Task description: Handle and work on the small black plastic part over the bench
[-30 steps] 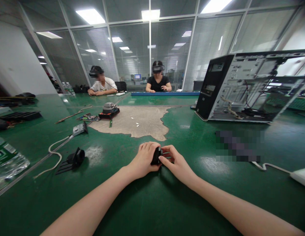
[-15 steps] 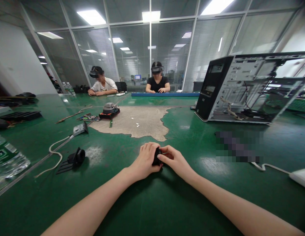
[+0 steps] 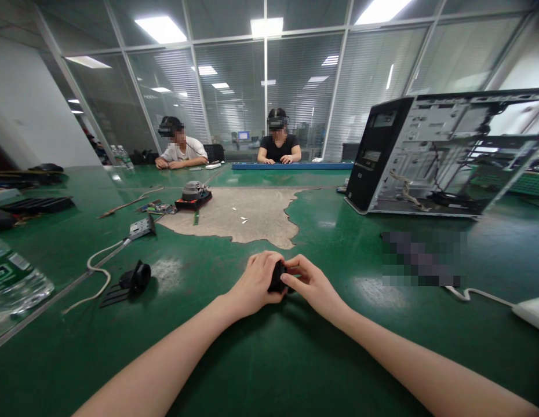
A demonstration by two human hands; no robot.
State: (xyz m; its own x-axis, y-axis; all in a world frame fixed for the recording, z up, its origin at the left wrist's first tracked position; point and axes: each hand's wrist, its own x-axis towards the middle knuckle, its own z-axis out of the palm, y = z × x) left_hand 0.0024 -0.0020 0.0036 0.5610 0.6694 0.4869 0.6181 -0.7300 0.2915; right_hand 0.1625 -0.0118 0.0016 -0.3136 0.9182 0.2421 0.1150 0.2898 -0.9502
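Observation:
A small black object (image 3: 277, 277) sits between my hands, just above or on the green table; its exact kind is hidden by my fingers. My left hand (image 3: 259, 279) wraps round it from the left, fingers over the top and thumb below. From the right, the thumb and fingers of my right hand (image 3: 305, 279) close on its right side. To the left lies a black plastic part (image 3: 137, 279) with a round ring and flat slats.
An open computer case (image 3: 426, 162) stands at the right. A blurred-out item (image 3: 419, 259) with a white cable lies below it. Left are a water bottle (image 3: 17, 278), a metal bracket (image 3: 141, 227) and a cable (image 3: 97, 269). Two people sit across the table, behind a blue bar (image 3: 291, 166).
My right hand has shifted very slightly at the black object's right side. My left hand keeps its grip, and everything else stays in place.

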